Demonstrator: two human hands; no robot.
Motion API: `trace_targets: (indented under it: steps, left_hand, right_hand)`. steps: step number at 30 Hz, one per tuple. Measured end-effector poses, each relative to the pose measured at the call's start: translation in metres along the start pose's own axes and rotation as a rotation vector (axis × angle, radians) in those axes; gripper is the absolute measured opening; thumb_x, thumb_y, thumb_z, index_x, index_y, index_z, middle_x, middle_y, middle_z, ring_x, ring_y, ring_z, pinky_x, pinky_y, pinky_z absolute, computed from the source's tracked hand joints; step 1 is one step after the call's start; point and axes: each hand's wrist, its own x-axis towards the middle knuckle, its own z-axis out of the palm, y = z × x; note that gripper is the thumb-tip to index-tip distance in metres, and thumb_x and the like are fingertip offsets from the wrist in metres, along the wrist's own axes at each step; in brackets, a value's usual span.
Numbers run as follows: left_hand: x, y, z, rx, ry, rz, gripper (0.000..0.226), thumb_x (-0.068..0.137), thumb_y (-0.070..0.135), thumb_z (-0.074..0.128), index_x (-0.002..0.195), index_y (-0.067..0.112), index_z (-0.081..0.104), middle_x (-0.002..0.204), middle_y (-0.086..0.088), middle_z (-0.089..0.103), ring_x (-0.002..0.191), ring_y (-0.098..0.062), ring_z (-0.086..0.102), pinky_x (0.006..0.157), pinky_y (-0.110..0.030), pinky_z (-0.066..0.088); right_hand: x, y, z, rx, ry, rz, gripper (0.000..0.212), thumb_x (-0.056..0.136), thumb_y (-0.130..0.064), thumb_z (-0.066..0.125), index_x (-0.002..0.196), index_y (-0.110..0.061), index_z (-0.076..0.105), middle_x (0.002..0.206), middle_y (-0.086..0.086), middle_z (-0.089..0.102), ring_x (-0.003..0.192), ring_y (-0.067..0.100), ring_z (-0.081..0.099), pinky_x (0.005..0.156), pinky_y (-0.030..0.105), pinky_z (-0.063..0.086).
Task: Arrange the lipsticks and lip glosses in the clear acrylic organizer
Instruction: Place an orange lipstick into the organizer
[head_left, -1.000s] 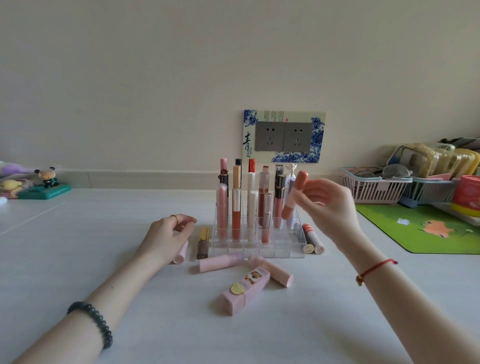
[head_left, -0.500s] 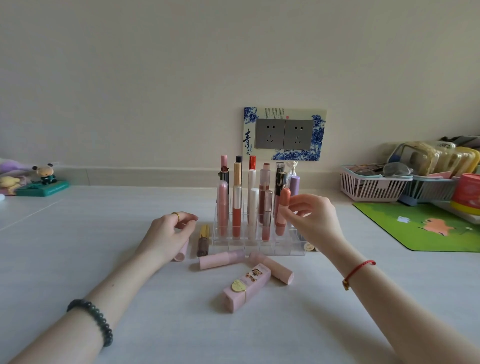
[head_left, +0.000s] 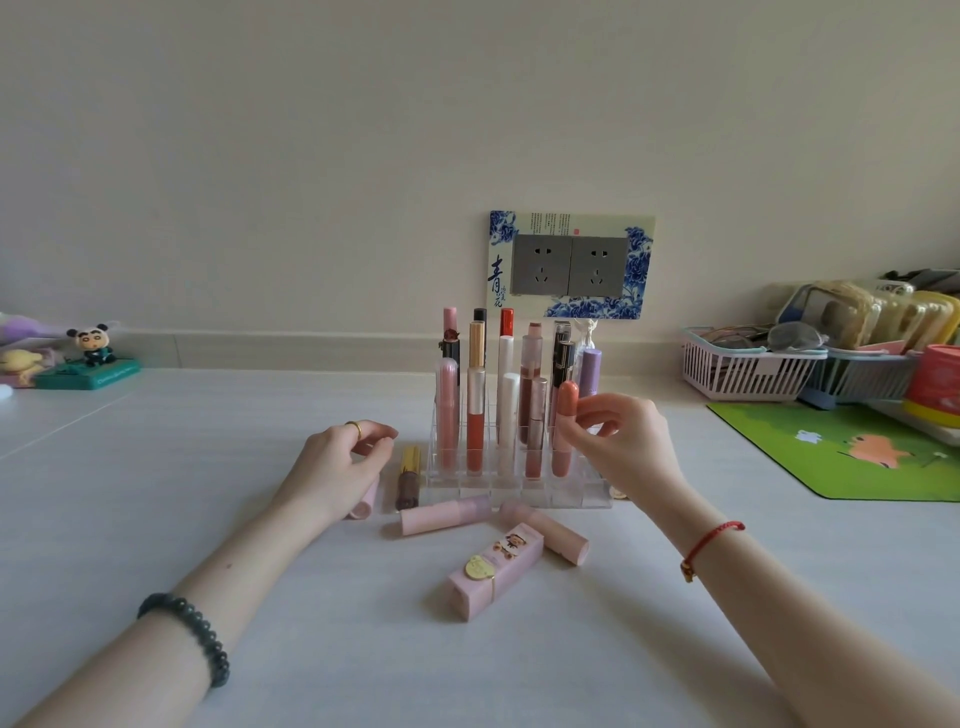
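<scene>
The clear acrylic organizer (head_left: 582, 496) stands mid-table with several lipsticks and glosses upright in its slots. My right hand (head_left: 628, 441) pinches a coral-capped lip gloss (head_left: 565, 426) that stands upright in a front-right slot. My left hand (head_left: 343, 462) lies to the left of the organizer, fingers curled over a pink tube (head_left: 363, 505) on the table. Loose on the table lie a brown gloss with gold cap (head_left: 408, 475), two pink tubes (head_left: 444, 514) (head_left: 545, 530) and a pink boxed lipstick (head_left: 496, 569).
A wall socket plate (head_left: 571, 265) sits behind the organizer. Plastic baskets (head_left: 748, 371) and a red tin (head_left: 935, 382) crowd the back right, with a green mat (head_left: 852, 452) in front. Toy figures (head_left: 93, 353) stand at the far left.
My right hand brought the coral-capped gloss down from a tilt above the organizer and stood it in a front-right slot. My left hand stayed where it was.
</scene>
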Motion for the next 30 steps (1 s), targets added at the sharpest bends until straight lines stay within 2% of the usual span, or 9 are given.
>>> trace_targets:
  steps: [8,10,12,16,19,22,25,27,30]
  left_hand:
    - [-0.001,0.001,-0.001,-0.001,-0.014,-0.008,0.017,0.09,0.024,0.049,0.097,0.023,0.064,0.066,0.0,0.056,0.062,-0.015,0.059,0.038,-0.008,0.041]
    - [-0.001,0.002,-0.002,0.009,-0.005,-0.002,0.018,0.09,0.024,0.05,0.099,0.022,0.065,0.077,-0.004,0.061,0.07,-0.012,0.059,0.038,-0.008,0.041]
    - [-0.001,0.002,-0.002,0.005,-0.003,0.001,0.017,0.09,0.023,0.05,0.098,0.023,0.065,0.087,-0.006,0.063,0.076,-0.013,0.058,0.037,-0.009,0.041]
    - [-0.002,0.003,-0.002,-0.038,-0.031,-0.018,0.016,0.091,0.025,0.049,0.097,0.025,0.063,0.07,-0.002,0.056,0.072,-0.014,0.059,0.038,-0.013,0.044]
    - [-0.002,0.004,-0.002,-0.012,-0.017,-0.004,0.017,0.09,0.024,0.049,0.097,0.025,0.064,0.067,0.001,0.055,0.075,-0.016,0.056,0.038,-0.01,0.042]
    - [-0.003,0.004,-0.002,0.004,-0.002,0.005,0.017,0.09,0.023,0.049,0.097,0.024,0.064,0.067,0.002,0.056,0.078,-0.017,0.056,0.039,-0.008,0.041]
    - [-0.004,0.006,-0.003,0.015,0.0,0.01,0.017,0.09,0.024,0.049,0.098,0.024,0.064,0.066,0.004,0.056,0.082,-0.018,0.057,0.041,-0.01,0.043]
    - [-0.003,0.007,-0.002,0.047,0.011,0.02,0.018,0.09,0.023,0.049,0.1,0.022,0.065,0.072,0.004,0.06,0.084,-0.016,0.056,0.049,-0.01,0.039]
    - [-0.004,0.008,-0.002,0.062,0.021,0.023,0.02,0.09,0.022,0.05,0.101,0.019,0.066,0.079,0.002,0.063,0.085,-0.015,0.056,0.06,-0.018,0.037]
  right_hand:
    - [0.001,0.005,0.003,-0.068,-0.018,0.008,0.025,0.077,-0.04,0.064,0.086,-0.017,0.069,0.077,-0.003,0.067,0.06,0.0,0.052,0.056,0.013,0.037]
    - [0.004,0.002,-0.004,-0.048,-0.01,-0.012,0.023,0.076,-0.04,0.065,0.086,-0.019,0.067,0.076,-0.005,0.065,0.062,0.0,0.052,0.058,0.015,0.042]
    - [0.01,-0.003,-0.016,-0.013,0.086,-0.05,0.017,0.077,-0.035,0.064,0.085,-0.021,0.066,0.071,-0.009,0.062,0.06,-0.001,0.052,0.055,0.01,0.043]
    - [0.021,0.003,-0.044,-0.028,0.297,-0.022,0.009,0.079,-0.019,0.063,0.082,-0.015,0.07,0.067,-0.005,0.062,0.058,-0.003,0.052,0.051,0.006,0.04]
    - [0.021,0.02,-0.049,-0.221,0.17,0.083,0.013,0.078,-0.016,0.063,0.086,-0.009,0.071,0.073,0.003,0.066,0.061,0.01,0.054,0.059,0.02,0.039]
    - [0.016,0.029,-0.041,-0.304,0.032,0.165,0.016,0.078,-0.016,0.063,0.089,-0.007,0.07,0.075,0.006,0.064,0.069,0.016,0.054,0.064,0.02,0.035]
    - [0.014,0.023,-0.035,-0.254,0.051,0.091,0.014,0.078,-0.017,0.064,0.088,-0.01,0.07,0.067,-0.005,0.059,0.06,0.007,0.05,0.053,0.016,0.034]
    - [0.012,0.012,-0.033,-0.194,0.036,-0.012,0.011,0.076,-0.017,0.065,0.086,-0.016,0.069,0.064,-0.013,0.057,0.056,-0.001,0.048,0.05,0.006,0.036]
    - [0.006,-0.003,-0.024,-0.116,-0.099,-0.095,0.016,0.072,-0.026,0.068,0.088,-0.023,0.067,0.071,-0.011,0.061,0.057,0.001,0.049,0.054,0.009,0.042]
